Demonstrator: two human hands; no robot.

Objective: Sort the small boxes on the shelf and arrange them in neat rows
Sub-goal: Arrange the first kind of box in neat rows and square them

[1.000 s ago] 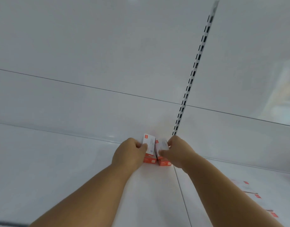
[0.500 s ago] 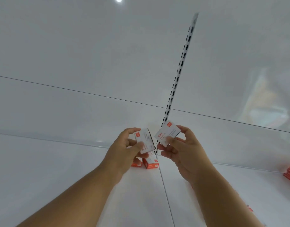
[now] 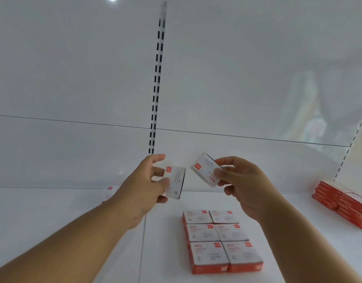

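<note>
1. Your left hand (image 3: 144,185): raised above the white shelf board (image 3: 114,242), fingers curled round a small white cardboard box with a red corner mark (image 3: 174,183). Thumb lies on the near face, index finger stretched over the top, the other fingers behind. The box is clear of the shelf and stands roughly upright.
2. Your right hand (image 3: 242,183): raised level with the left, pinching a second small white cardboard box with a red logo (image 3: 205,169). Thumb presses the printed face, fingers wrap the far edge. This box is tilted, its left corner highest.
3. The two held boxes: near each other, apart, not touching.
4. Block of six small white-topped, red-sided boxes (image 3: 220,240): lying flat on the shelf below your right hand, two across and three deep, sides touching.
5. Stack of flat red-and-white boxes (image 3: 343,203): far right on the shelf, several layers high, well apart from the block.
6. White slotted upright rail (image 3: 156,82): runs up the white back panel (image 3: 73,68), ending just above your left hand.
7. Faint red-marked shape (image 3: 109,194): at the back of the shelf, left of your left hand; too blurred to identify.
</note>
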